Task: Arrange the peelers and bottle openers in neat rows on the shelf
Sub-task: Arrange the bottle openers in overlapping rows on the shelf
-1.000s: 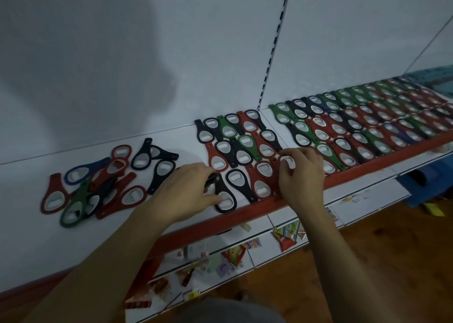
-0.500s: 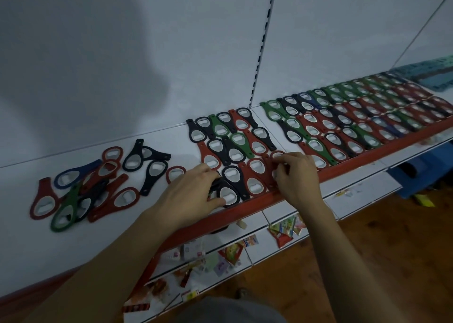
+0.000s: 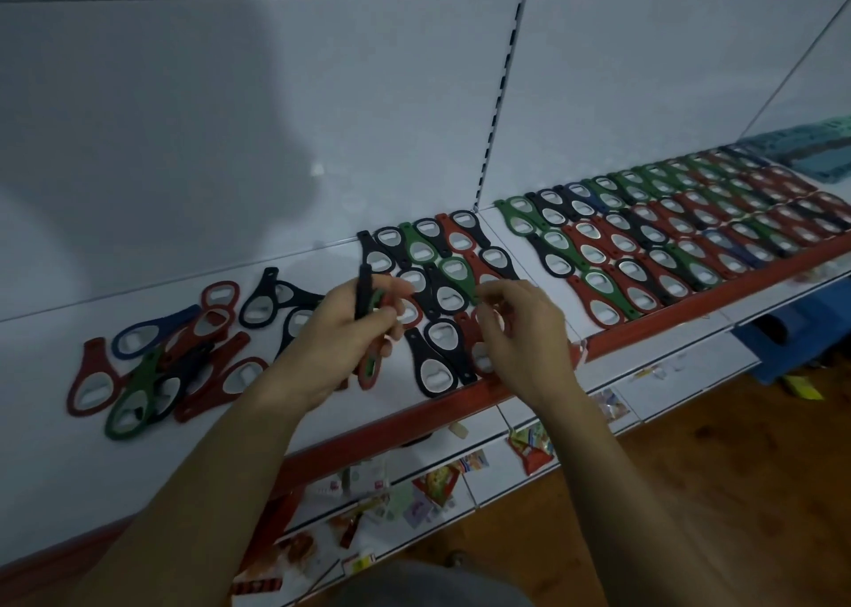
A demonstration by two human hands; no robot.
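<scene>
Gripping a black opener (image 3: pixel 364 284) upright, your left hand (image 3: pixel 340 335) hangs over the shelf (image 3: pixel 55 491).
Your right hand (image 3: pixel 525 330) curls beside it; what it holds, if anything, is unclear.

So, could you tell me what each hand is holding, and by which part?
The left hand grips a few bottle openers around their middles; whether the right hand pinches anything cannot be told.

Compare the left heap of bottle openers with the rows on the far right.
The heap lies jumbled, overlapping at mixed angles; the rows sit tight and parallel. The heap has few openers; the rows hold many more. Both mix red, green, black and blue, flat on the shelf.
</scene>
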